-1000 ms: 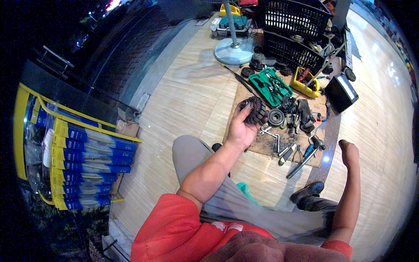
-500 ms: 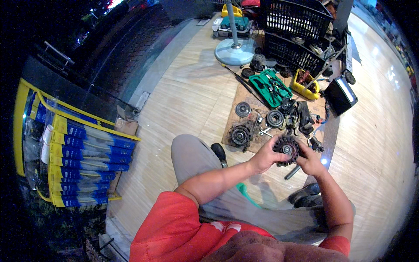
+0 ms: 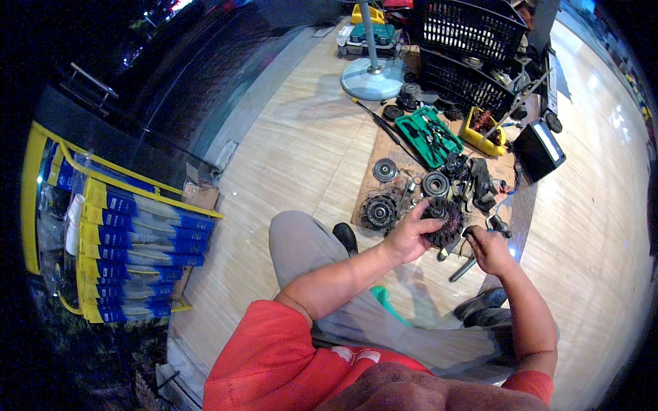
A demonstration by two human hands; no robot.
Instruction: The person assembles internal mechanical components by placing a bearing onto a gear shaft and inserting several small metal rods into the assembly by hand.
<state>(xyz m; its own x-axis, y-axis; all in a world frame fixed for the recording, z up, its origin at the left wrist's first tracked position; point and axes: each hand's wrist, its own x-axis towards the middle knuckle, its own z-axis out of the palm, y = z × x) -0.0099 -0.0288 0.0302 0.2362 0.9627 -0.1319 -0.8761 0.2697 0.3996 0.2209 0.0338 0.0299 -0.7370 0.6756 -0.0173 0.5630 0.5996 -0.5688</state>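
My left hand (image 3: 409, 236) grips a dark, round toothed rotor (image 3: 445, 229) with a reddish winding, its thumb across the front face. The rotor is tilted, and fingers hide part of its left rim. A short way to the right, my right hand (image 3: 491, 251) is apart from it, fingers curled together. Whatever those fingers hold, if anything, I cannot make out. On the cardboard (image 3: 367, 198) beyond lie a grooved pulley (image 3: 385, 170), a ring-shaped pulley (image 3: 435, 184) and a round finned housing (image 3: 379, 211). A dark metal rod (image 3: 462, 270) lies below my right hand.
Farther off are a green tool case (image 3: 430, 137), a yellow tray (image 3: 483, 131) of copper-coloured parts and stacked black crates (image 3: 473, 31). A pole base (image 3: 372, 80) stands back left. At the right is a dark open box (image 3: 539, 151). A yellow rack (image 3: 123, 185) holds blue packages.
My right hand has come off the rotor and moved slightly right, its fingers curling. The rotor, still in my left hand, has turned and tilted.
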